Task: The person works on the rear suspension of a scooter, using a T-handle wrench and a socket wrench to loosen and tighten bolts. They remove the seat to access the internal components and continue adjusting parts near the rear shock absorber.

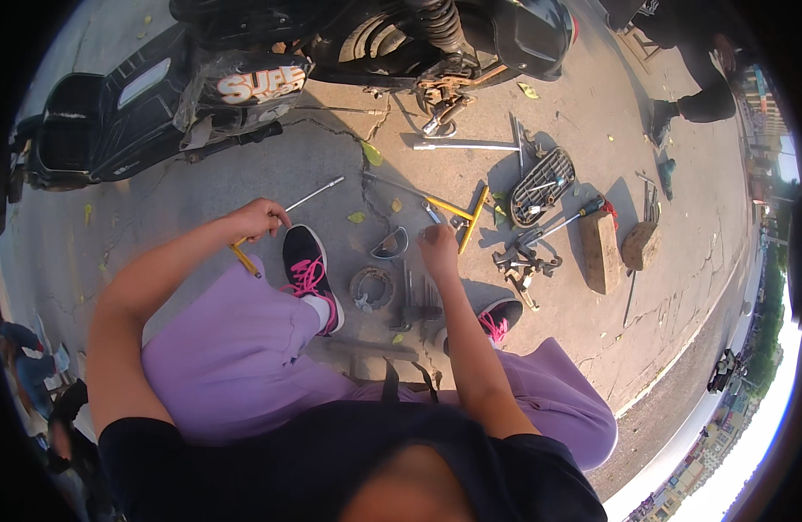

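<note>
My left hand (254, 220) grips a T-handle socket wrench near its yellow crossbar (246, 261). The wrench's silver shaft (316, 192) points up and right over my left shoe (305, 264). Low over the pavement, my right hand (438, 251) has curled fingers at one end of a small spanner (431, 212). Whether they grip it is hidden. Just right of that hand lies a second yellow T-handle wrench (474, 218). A half-round metal piece (390, 243) and a ring-shaped pair of brake shoes (373, 288) rest on the ground between my hands.
Ahead stands a scooter with a spring shock absorber (443, 26). To the right are a silver T-wrench (466, 145), a ribbed plastic tray-like part (542, 187), a screwdriver (590, 207), metal linkage parts (525, 264) and wooden blocks (598, 254). A person (704, 91) sits at upper right.
</note>
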Available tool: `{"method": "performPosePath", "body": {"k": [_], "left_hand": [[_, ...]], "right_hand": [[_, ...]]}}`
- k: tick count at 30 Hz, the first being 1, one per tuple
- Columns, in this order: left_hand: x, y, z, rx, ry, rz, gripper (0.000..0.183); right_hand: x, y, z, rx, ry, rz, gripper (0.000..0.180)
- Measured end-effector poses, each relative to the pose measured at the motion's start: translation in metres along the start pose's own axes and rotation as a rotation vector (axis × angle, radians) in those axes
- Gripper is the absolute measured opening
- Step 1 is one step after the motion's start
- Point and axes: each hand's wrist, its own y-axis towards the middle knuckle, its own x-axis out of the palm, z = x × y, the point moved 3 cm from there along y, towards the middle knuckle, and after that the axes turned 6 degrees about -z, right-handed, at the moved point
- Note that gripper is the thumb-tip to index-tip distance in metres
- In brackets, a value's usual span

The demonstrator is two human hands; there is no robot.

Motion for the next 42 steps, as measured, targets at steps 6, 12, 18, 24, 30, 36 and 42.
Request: {"method": "performPosePath", "body": {"k": [6,12,18,24,30,36,42], "left_hand": [[-0.006,-0.001,-0.001,-0.026,0.013,0.016,0.029],[-0.007,0.000,-0.003,-0.019,-0.003,0.002,0.024],[-0.008,0.000,-0.005,-0.036,-0.020,0.000,0.022],[-0.010,0.000,-0.005,-0.006,-0.002,-0.007,0.023],[-0.006,0.009,-0.011,0.023,-0.011,-0.042,0.024],[-0.006,0.017,-0.026,0.087,0.024,-0.036,0.028],[0.001,0.039,-0.036,0.078,-0.070,-0.014,0.031]], "right_hand": [[-0.054,0.109,-0.082,-0.161,0.817,0.355,0.030],[-0.065,0.156,-0.135,-0.090,0.580,0.617,0.026],[-0.064,0.152,-0.144,-0.089,0.587,0.633,0.025],[-0.071,0.151,-0.148,-0.123,0.519,0.537,0.017],[-0.076,0.162,-0.133,-0.022,0.599,0.438,0.038],[-0.068,0.159,-0.126,0.070,0.931,0.177,0.050],[-0.069,0.172,-0.117,-0.056,0.461,0.291,0.043]]}}
